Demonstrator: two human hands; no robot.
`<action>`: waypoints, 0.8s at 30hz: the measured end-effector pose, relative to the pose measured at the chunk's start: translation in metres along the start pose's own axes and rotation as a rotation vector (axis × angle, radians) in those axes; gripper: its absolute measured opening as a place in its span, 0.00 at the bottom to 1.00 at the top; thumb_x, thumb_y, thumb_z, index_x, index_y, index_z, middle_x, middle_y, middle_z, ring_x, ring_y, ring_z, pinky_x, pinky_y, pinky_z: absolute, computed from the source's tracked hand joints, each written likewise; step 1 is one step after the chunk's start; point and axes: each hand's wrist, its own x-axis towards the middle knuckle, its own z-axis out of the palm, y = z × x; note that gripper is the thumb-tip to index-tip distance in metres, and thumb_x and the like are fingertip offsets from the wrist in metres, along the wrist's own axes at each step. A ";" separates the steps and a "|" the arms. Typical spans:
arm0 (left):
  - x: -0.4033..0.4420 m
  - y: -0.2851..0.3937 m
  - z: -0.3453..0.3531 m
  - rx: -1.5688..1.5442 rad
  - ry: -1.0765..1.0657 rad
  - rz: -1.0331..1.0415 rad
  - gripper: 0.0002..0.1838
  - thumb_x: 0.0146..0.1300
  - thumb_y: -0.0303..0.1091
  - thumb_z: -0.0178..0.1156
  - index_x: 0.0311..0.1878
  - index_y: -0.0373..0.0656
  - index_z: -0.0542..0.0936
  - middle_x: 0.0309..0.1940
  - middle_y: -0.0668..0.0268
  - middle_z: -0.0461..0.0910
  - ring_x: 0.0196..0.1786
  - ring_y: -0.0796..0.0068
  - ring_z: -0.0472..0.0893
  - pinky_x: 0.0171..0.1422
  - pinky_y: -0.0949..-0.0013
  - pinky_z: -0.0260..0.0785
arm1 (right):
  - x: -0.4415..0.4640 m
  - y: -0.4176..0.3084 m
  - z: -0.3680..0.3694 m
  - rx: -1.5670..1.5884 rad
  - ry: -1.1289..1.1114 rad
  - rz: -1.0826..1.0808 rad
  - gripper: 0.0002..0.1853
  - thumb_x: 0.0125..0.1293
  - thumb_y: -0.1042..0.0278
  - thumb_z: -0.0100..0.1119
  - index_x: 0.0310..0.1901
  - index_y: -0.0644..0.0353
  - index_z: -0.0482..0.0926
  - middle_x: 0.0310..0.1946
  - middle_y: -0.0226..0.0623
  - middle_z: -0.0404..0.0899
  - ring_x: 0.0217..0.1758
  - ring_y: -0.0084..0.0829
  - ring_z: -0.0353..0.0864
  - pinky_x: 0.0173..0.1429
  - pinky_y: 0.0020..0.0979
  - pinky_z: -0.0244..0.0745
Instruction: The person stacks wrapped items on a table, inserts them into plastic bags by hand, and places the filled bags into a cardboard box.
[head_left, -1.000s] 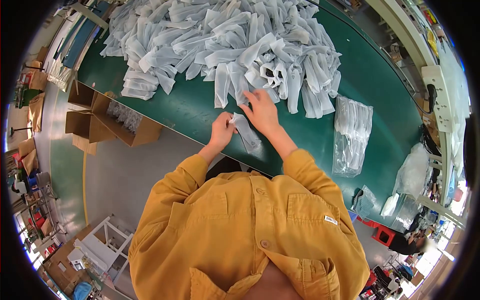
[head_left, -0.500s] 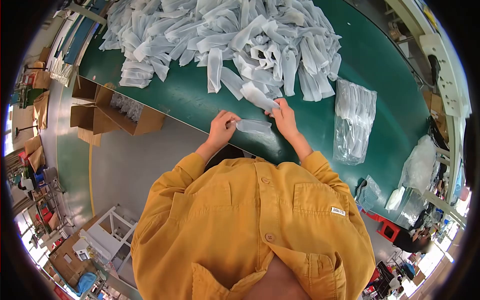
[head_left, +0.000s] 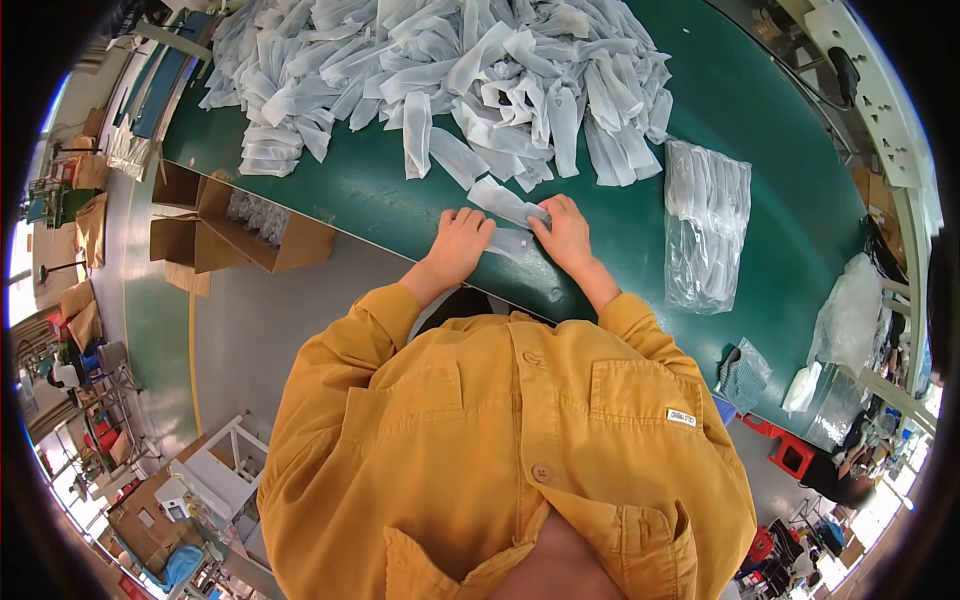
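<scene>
My right hand [head_left: 565,235] pinches the near end of a frosted white plastic sleeve [head_left: 503,203], which lies slanting on the green table [head_left: 370,210]. What the sleeve contains I cannot make out. Just nearer to me is a flat translucent bag [head_left: 512,243]; its left end is under the thumb side of my left hand [head_left: 460,245], whose fingers are bent and pressed together. Beyond both hands a big heap of similar frosted sleeves [head_left: 400,75] covers the far part of the table.
To the right lies a clear bag packed with sleeves [head_left: 708,225]. Further right are a small patterned pouch [head_left: 742,375] and crumpled clear plastic [head_left: 850,310]. Open cardboard boxes [head_left: 300,243] stand below the table edge at left. A person [head_left: 845,480] is at the far right.
My left hand has shifted right and forward over the translucent bag, closer to my right hand. The held sleeve has moved slightly left and now lies lower against the table.
</scene>
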 end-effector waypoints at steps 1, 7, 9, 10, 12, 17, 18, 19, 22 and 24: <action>0.001 0.001 -0.001 -0.022 -0.046 -0.031 0.16 0.53 0.26 0.63 0.46 0.41 0.73 0.42 0.58 0.74 0.53 0.57 0.73 0.62 0.48 0.62 | 0.001 0.000 -0.001 -0.002 -0.012 -0.004 0.13 0.57 0.65 0.68 0.39 0.62 0.78 0.38 0.41 0.78 0.45 0.46 0.78 0.47 0.42 0.74; -0.003 -0.003 -0.007 -0.137 0.079 0.087 0.17 0.51 0.27 0.66 0.45 0.41 0.74 0.45 0.59 0.74 0.56 0.56 0.72 0.62 0.48 0.63 | 0.010 -0.006 0.000 0.038 -0.085 -0.060 0.12 0.57 0.64 0.68 0.38 0.61 0.79 0.36 0.39 0.78 0.44 0.45 0.79 0.45 0.41 0.75; 0.005 0.004 -0.020 -0.018 0.223 0.147 0.13 0.53 0.28 0.61 0.42 0.40 0.74 0.43 0.58 0.74 0.54 0.56 0.74 0.60 0.50 0.65 | 0.012 -0.012 0.000 0.046 -0.146 -0.108 0.12 0.58 0.63 0.68 0.37 0.61 0.79 0.37 0.38 0.77 0.44 0.44 0.78 0.46 0.41 0.75; 0.006 0.003 -0.019 0.002 0.236 0.160 0.12 0.54 0.28 0.60 0.42 0.40 0.74 0.43 0.58 0.74 0.53 0.56 0.74 0.60 0.50 0.65 | 0.013 -0.015 -0.001 0.048 -0.203 -0.134 0.12 0.59 0.63 0.67 0.37 0.61 0.79 0.36 0.38 0.77 0.44 0.44 0.79 0.46 0.41 0.75; 0.005 -0.001 -0.011 0.002 0.203 0.173 0.11 0.55 0.28 0.58 0.42 0.40 0.74 0.44 0.57 0.75 0.54 0.56 0.75 0.60 0.52 0.66 | 0.018 -0.020 -0.002 0.054 -0.323 -0.192 0.11 0.61 0.62 0.65 0.38 0.61 0.79 0.36 0.38 0.78 0.43 0.43 0.79 0.44 0.41 0.75; -0.011 -0.006 -0.003 -0.171 0.047 0.055 0.17 0.51 0.26 0.63 0.46 0.39 0.75 0.47 0.57 0.75 0.56 0.57 0.75 0.62 0.55 0.67 | 0.077 -0.051 0.035 0.010 -0.052 -0.263 0.10 0.64 0.63 0.62 0.41 0.61 0.79 0.38 0.40 0.78 0.43 0.44 0.80 0.44 0.41 0.78; -0.012 -0.001 -0.007 -0.193 0.061 0.011 0.20 0.49 0.26 0.66 0.47 0.39 0.75 0.47 0.57 0.75 0.56 0.56 0.75 0.61 0.56 0.67 | 0.092 -0.059 0.046 -0.043 0.026 -0.287 0.10 0.64 0.64 0.61 0.41 0.61 0.79 0.39 0.41 0.78 0.43 0.45 0.81 0.44 0.41 0.78; -0.013 0.000 -0.010 -0.216 0.074 -0.032 0.22 0.47 0.26 0.68 0.48 0.39 0.75 0.48 0.56 0.75 0.56 0.55 0.74 0.61 0.56 0.67 | 0.103 -0.058 0.062 -0.145 -0.024 -0.282 0.10 0.63 0.65 0.62 0.42 0.61 0.78 0.39 0.43 0.77 0.43 0.47 0.81 0.45 0.42 0.79; -0.020 -0.009 -0.011 -0.240 -0.049 -0.104 0.28 0.45 0.26 0.70 0.53 0.38 0.75 0.51 0.55 0.74 0.58 0.53 0.73 0.63 0.55 0.66 | 0.116 -0.064 0.083 -0.320 -0.144 -0.190 0.12 0.60 0.67 0.64 0.44 0.61 0.77 0.40 0.48 0.76 0.44 0.51 0.81 0.46 0.44 0.79; -0.023 -0.016 -0.016 -0.204 0.048 -0.052 0.27 0.45 0.27 0.71 0.51 0.37 0.75 0.53 0.54 0.72 0.60 0.50 0.71 0.66 0.53 0.64 | 0.108 -0.070 0.077 -0.258 -0.194 -0.029 0.14 0.58 0.68 0.65 0.44 0.61 0.76 0.41 0.50 0.75 0.44 0.53 0.81 0.46 0.45 0.79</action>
